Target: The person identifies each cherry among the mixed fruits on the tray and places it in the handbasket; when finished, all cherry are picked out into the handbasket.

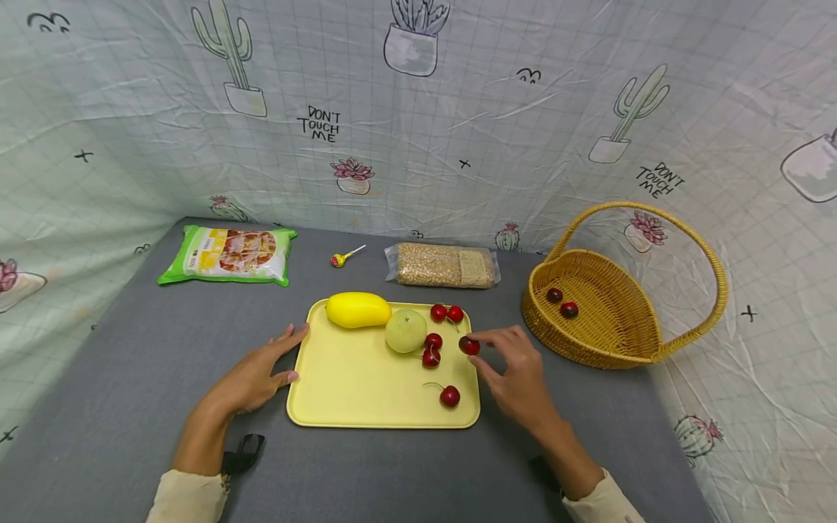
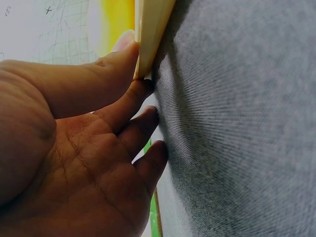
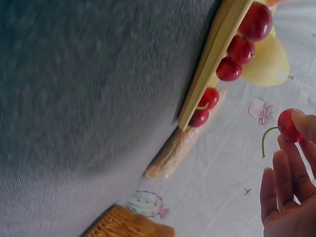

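Between the thumb and index finger of my right hand (image 1: 516, 370) is a dark red cherry (image 1: 468, 346), raised over the tray's right side. The right wrist view shows its curved green stem (image 3: 265, 140) hanging free. My left hand (image 1: 251, 374) rests at the left edge of the yellow tray (image 1: 353, 392), its fairly straight fingers and thumb touching the rim. On the tray lie a yellow mango (image 1: 358, 310), a pale green round fruit (image 1: 406, 331) and several red cherries (image 1: 449, 396). Two more cherries (image 1: 569, 310) are inside the woven basket (image 1: 588, 345) to the right.
Behind the tray lie a green-and-white food package (image 1: 229, 254), a lollipop (image 1: 346, 256) and a clear bag of grains (image 1: 443, 265). The basket's tall arched handle (image 1: 713, 269) rises at the right. A cactus-print cloth (image 1: 418, 145) hangs around the grey table (image 1: 144, 407).
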Motion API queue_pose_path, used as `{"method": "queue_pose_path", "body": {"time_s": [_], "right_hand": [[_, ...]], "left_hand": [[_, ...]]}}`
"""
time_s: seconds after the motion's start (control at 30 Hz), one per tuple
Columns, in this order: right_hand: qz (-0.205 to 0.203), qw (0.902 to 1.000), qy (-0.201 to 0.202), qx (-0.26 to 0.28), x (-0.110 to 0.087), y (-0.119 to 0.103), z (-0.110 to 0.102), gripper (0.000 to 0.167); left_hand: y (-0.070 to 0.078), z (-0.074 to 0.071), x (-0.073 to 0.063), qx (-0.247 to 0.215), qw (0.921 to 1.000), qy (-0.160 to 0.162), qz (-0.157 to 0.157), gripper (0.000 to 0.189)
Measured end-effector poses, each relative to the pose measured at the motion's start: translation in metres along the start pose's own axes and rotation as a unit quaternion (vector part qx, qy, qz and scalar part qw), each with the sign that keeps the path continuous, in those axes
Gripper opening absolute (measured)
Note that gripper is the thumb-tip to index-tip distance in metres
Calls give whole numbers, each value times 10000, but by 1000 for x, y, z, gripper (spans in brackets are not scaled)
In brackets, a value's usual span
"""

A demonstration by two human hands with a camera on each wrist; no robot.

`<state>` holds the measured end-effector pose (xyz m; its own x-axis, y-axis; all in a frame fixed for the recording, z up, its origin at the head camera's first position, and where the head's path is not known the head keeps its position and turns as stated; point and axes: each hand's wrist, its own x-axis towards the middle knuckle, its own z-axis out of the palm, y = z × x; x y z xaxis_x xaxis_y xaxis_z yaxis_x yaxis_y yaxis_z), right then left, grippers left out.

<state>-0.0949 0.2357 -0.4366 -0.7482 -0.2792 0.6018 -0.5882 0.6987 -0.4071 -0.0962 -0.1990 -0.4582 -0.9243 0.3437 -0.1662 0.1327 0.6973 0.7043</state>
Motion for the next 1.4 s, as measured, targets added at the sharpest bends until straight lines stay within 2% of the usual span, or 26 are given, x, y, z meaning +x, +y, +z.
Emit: {"method": "queue_pose_path", "body": {"time_s": [0.47, 0.97, 1.23, 1.4], "right_hand": [[212, 9988, 353, -273, 6, 17, -17, 44], [685, 9945, 700, -374, 13, 38, -36, 41], [1120, 9898, 847, -229, 16, 50, -44, 39], [1594, 9826, 937, -170, 14, 59, -48, 37]], "left_hand": [[-1, -1, 0, 58, 10000, 3, 23, 84], [1, -1, 0, -44, 10000, -48, -51, 85], [2, -1, 0, -26, 10000, -53, -44, 84], [1, -1, 1, -70, 10000, -47, -22, 84]]}}
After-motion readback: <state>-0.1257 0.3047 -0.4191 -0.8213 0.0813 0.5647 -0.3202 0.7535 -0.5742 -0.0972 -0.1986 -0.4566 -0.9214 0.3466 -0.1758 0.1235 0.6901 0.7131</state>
